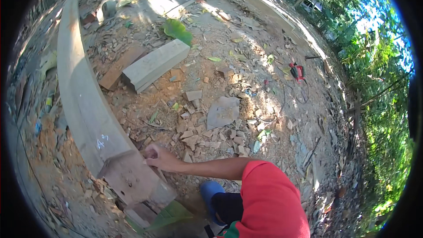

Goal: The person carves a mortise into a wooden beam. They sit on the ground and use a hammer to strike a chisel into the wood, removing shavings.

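Note:
A long timber beam (83, 92) with white chalk marks runs from the far left towards me. Its near end (136, 180) is a browner, angled section with a small dark hole in it. My right hand (162, 158), at the end of a red sleeve, is at the right edge of this near end. The fingers are curled together against the wood; what they hold, if anything, is too hidden to name. My left hand is out of the picture.
A short squared timber block (156, 65) lies beyond the beam, beside a brown board (121, 67). Wood offcuts (191, 139) and chips litter the ground. A red-and-black power tool (297, 72) with a cord lies at the right. A green leaf (169, 216) and my blue shoe (211, 196) are close by.

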A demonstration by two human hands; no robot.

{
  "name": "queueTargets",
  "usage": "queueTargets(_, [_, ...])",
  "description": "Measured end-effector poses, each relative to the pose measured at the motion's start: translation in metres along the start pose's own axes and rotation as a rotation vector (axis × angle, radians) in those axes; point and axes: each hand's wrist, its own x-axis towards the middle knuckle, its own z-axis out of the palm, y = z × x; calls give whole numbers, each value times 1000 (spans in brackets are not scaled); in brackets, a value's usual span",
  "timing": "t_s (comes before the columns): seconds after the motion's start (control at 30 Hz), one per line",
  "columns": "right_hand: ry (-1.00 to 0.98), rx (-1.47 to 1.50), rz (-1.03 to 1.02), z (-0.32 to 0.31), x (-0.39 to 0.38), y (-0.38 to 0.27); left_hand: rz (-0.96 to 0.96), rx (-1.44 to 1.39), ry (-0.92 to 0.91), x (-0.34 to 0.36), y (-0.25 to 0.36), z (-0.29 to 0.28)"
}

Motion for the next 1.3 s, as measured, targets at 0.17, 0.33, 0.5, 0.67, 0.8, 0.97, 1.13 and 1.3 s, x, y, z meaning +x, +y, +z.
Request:
queueTargets(0.17, [-183,-252,0,2,10,-11,68,570,-46,3,73,-3])
queueTargets(0.33, [-63,-300,14,-12,1,-4,212,721,-108,27,127,-3])
queueTargets(0.5, [-145,-531,359,4,-10,-55,410,452,145,73,75,60])
queueTargets(0.67, [-31,-634,515,53,-131,-129,230,853,169,-17,39,110])
queueTargets(0.8, [-680,-672,530,62,-337,-161,729,744,-867,-121,89,90])
queueTargets(0.97, [-1353,-877,224,17,-397,-287,813,586,-658,-191,201,59])
queueTargets(1.13, [-1433,-1047,124,-55,-332,-393,205,559,-34,-212,240,-25])
queueTargets(1.3, [-1306,-624,242,-116,-297,-323,194,131,399,-236,262,-66])
